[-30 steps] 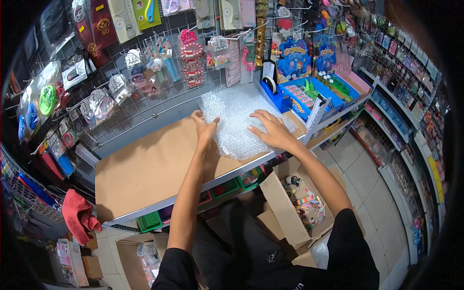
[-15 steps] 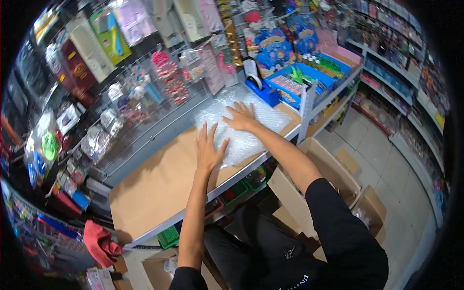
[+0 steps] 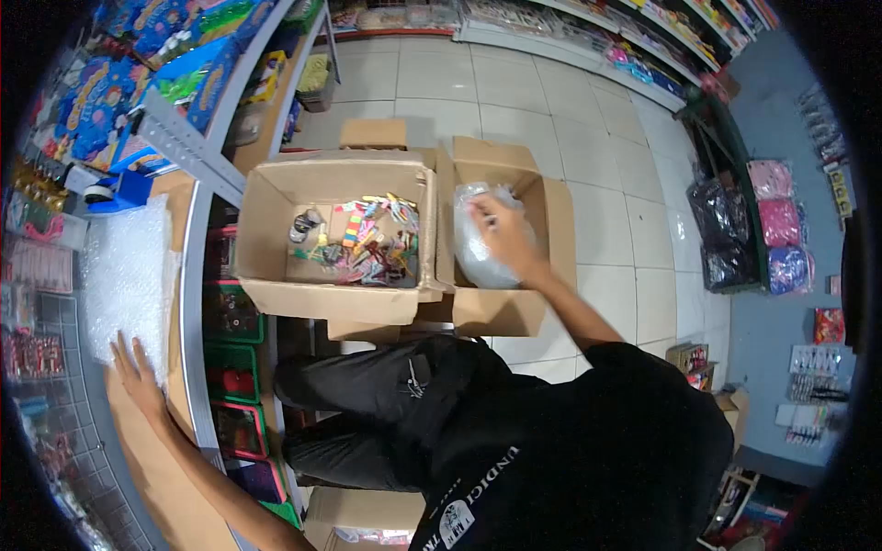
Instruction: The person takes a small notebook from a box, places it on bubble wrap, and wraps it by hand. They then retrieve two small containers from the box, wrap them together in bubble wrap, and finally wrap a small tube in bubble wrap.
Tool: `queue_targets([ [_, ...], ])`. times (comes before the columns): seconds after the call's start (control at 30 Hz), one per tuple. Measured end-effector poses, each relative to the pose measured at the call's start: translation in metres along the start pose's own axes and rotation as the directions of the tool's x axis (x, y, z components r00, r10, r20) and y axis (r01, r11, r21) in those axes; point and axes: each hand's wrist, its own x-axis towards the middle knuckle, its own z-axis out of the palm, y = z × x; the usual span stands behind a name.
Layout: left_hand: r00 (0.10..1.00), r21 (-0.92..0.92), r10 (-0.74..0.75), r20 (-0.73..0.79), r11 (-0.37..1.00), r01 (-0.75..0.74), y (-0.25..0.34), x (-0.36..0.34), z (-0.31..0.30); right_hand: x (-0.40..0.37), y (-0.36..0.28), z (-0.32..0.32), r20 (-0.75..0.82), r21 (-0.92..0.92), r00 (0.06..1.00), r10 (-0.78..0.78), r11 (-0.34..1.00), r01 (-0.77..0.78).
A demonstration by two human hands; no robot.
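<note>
My left hand lies with its fingers spread on the near end of a sheet of bubble wrap, which is flat on the brown shelf board. My right hand is over an open cardboard box on the floor side. Its fingers are bent and drawn together, slightly blurred, at a rounded, translucent plastic bundle in that box. Whatever is between those fingers is hidden.
Beside it, a bigger open carton holds colourful small items and a dark roll. A blue tape dispenser stands past the bubble wrap. A metal shelf post rises there. Green and red baskets line the lower shelf.
My view has turned right towards the boxes. Both hands were spread on the bubble wrap; my right hand has left it for the box, while my left stays at the sheet's near end.
</note>
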Motion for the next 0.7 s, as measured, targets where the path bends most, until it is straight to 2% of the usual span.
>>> queue_targets([
  [0.03,1.0,0.0,0.015,0.008,1.0,-0.015,-0.001,0.001,-0.001,-0.003,0.05,-0.022,0.073,-0.161,0.987,0.144,0.978,-0.13],
  [0.1,0.993,-0.095,-0.11,0.037,0.989,0.113,0.026,0.005,-0.012,-0.004,0.113,-0.048,0.222,-0.265,0.899,0.378,0.911,-0.317],
  [0.13,0.997,-0.073,-0.06,0.041,0.995,0.063,0.009,0.005,-0.006,-0.011,0.151,-0.039,0.236,-0.399,0.886,0.399,0.871,-0.286],
  [0.2,0.997,-0.116,-0.072,0.042,0.99,0.076,0.013,0.006,-0.006,-0.027,0.216,-0.017,0.262,-0.639,0.855,0.448,0.744,-0.194],
  [0.23,0.996,-0.133,-0.08,0.044,0.987,0.085,0.01,0.004,-0.008,-0.023,0.199,-0.015,0.256,-0.668,0.797,0.548,0.696,-0.264],
  [0.3,0.999,-0.111,0.02,0.044,0.994,-0.015,-0.012,0.003,-0.004,-0.007,0.162,0.005,0.232,-0.718,0.655,0.72,0.58,-0.384],
  [0.33,0.996,-0.101,0.069,0.049,0.993,-0.063,-0.013,0.003,-0.005,-0.007,0.169,0.019,0.198,-0.702,0.624,0.756,0.554,-0.448],
  [0.4,0.999,-0.138,0.006,0.048,0.99,0.001,-0.008,-0.001,-0.007,-0.009,0.171,0.041,0.131,-0.66,0.549,0.826,0.486,-0.573],
  [0.43,0.999,-0.159,-0.024,0.04,0.987,0.03,-0.001,0.002,-0.008,-0.007,0.168,0.045,0.158,-0.662,0.566,0.809,0.513,-0.547],
  [0.5,0.993,-0.099,0.116,0.004,0.988,-0.115,-0.01,0.001,-0.006,-0.014,0.154,0.05,0.215,-0.668,0.596,0.774,0.561,-0.488],
  [0.53,0.983,-0.069,0.186,-0.006,0.98,-0.186,-0.015,-0.002,-0.006,-0.022,0.146,0.057,0.185,-0.688,0.682,0.708,0.589,-0.425],
  [0.63,0.972,-0.02,0.236,0.008,0.972,-0.236,-0.021,0.0,-0.006,-0.044,0.14,0.067,0.187,-0.687,0.92,0.346,0.715,-0.129],
  [0.7,0.979,-0.049,0.199,0.036,0.979,-0.198,-0.02,0.0,-0.008,-0.052,0.132,0.065,0.2,-0.581,0.911,0.36,0.793,-0.186],
])
